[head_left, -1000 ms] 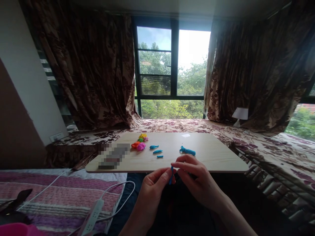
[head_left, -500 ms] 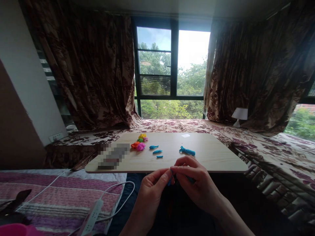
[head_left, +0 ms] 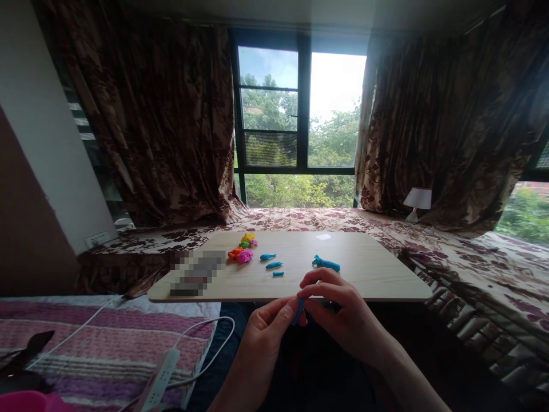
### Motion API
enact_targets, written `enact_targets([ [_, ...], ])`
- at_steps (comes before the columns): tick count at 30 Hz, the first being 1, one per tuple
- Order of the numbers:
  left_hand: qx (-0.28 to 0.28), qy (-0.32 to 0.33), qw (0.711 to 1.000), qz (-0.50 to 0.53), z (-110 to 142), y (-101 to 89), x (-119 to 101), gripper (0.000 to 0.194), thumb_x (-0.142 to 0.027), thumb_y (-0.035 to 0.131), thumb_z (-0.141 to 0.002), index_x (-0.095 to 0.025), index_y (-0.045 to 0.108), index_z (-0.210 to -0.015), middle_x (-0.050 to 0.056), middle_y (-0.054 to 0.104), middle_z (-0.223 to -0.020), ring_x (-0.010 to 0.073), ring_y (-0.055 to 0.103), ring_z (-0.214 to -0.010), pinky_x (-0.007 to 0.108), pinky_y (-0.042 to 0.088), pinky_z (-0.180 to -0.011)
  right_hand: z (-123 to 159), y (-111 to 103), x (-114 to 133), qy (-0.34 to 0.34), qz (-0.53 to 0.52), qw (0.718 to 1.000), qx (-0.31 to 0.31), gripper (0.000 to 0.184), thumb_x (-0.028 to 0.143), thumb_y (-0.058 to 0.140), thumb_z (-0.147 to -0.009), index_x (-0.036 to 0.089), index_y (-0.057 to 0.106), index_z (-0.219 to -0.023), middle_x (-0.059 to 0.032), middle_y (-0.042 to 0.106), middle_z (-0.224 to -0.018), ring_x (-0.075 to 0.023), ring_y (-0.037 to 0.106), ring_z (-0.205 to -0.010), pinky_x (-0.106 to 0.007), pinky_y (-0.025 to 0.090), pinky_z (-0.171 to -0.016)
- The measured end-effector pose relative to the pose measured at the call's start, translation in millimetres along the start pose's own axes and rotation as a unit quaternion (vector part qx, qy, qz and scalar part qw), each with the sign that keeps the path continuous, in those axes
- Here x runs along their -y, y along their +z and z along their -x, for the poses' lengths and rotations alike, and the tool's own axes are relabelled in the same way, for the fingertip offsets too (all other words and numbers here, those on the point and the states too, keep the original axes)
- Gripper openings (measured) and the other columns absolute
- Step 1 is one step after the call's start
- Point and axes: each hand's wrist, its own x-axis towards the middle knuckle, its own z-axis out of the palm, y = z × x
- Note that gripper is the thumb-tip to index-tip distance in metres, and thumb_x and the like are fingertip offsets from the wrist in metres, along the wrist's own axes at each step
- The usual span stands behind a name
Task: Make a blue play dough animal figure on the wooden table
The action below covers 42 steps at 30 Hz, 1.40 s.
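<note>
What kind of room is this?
Probably a bedroom in somebody's home: there's a striped quilt, long flowered curtains around a big window, and a little white lamp.

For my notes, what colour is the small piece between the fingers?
The piece is blue, seen best in the head view.

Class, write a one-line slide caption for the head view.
The left hand pinches a small blue piece, the right hand close beside it, before a table bearing colourful lumps.

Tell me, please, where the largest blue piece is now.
In the head view, the largest blue piece lies right of centre on the table, just beyond the right hand.
</note>
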Motion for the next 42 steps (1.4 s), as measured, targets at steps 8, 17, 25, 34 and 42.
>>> enact_targets([
  [8, -0.022, -0.019, 0.999, 0.031, 1, -2.0, 4, 0.018, -0.03, 0.067, -0.07, -0.015, 0.072, -0.078, 0.002, 0.061, -0.064, 0.0142, 0.053, -0.07, 0.027, 0.042, -0.074, -1, -4, 5, 0.007, -0.018, 1.0, 0.005, 0.026, 0.012, 0.052, -0.083, 0.025, 0.063, -0.103, -0.0053, 0.057, -0.103, -0.0179, 0.053, -0.099, -0.033, 0.044, -0.086],
  [17, 0.012, -0.037, 0.99, 0.137, 4, -2.2, 5, 0.015, -0.025, 0.063, -0.075, -0.017, 0.072, -0.083, 0.002, 0.065, -0.071, 0.0115, 0.056, -0.072, 0.022, 0.043, -0.074, 4, 0, 15, -0.003, 0.005, 0.999, 0.034, 0.029, 0.014, 0.05, -0.085, 0.027, 0.062, -0.108, -0.0051, 0.056, -0.107, -0.0184, 0.051, -0.099, -0.033, 0.045, -0.084],
  [25, -0.029, -0.036, 0.985, 0.167, 4, 8.3, -4, 0.018, -0.027, 0.068, -0.068, -0.017, 0.073, -0.082, 0.005, 0.071, -0.079, 0.0157, 0.061, -0.081, 0.025, 0.045, -0.08, 5, 5, 14, -0.012, 0.024, 0.999, 0.028, 0.033, 0.014, 0.052, -0.083, 0.029, 0.06, -0.112, -0.005, 0.056, -0.109, -0.0194, 0.05, -0.101, -0.035, 0.044, -0.086],
  [34, -0.022, -0.041, 0.99, 0.131, 3, 2.5, 4, 0.016, -0.028, 0.066, -0.071, -0.014, 0.071, -0.076, 0.004, 0.065, -0.07, 0.0142, 0.056, -0.074, 0.027, 0.044, -0.076, -1, -5, 3, 0.019, -0.004, 1.0, 0.018, 0.024, 0.019, 0.053, -0.084, 0.026, 0.065, -0.104, -0.0057, 0.057, -0.11, -0.0196, 0.051, -0.105, -0.036, 0.042, -0.091],
  [42, -0.007, -0.045, 0.994, 0.1, 5, 4.8, -1, 0.018, -0.032, 0.063, -0.072, -0.015, 0.07, -0.071, 0.002, 0.061, -0.065, 0.0138, 0.052, -0.07, 0.026, 0.042, -0.071, -3, 1, 2, 0.024, -0.033, 0.999, -0.014, 0.018, 0.016, 0.057, -0.082, 0.025, 0.068, -0.092, -0.005, 0.059, -0.103, -0.0188, 0.055, -0.098, -0.034, 0.045, -0.086],
])
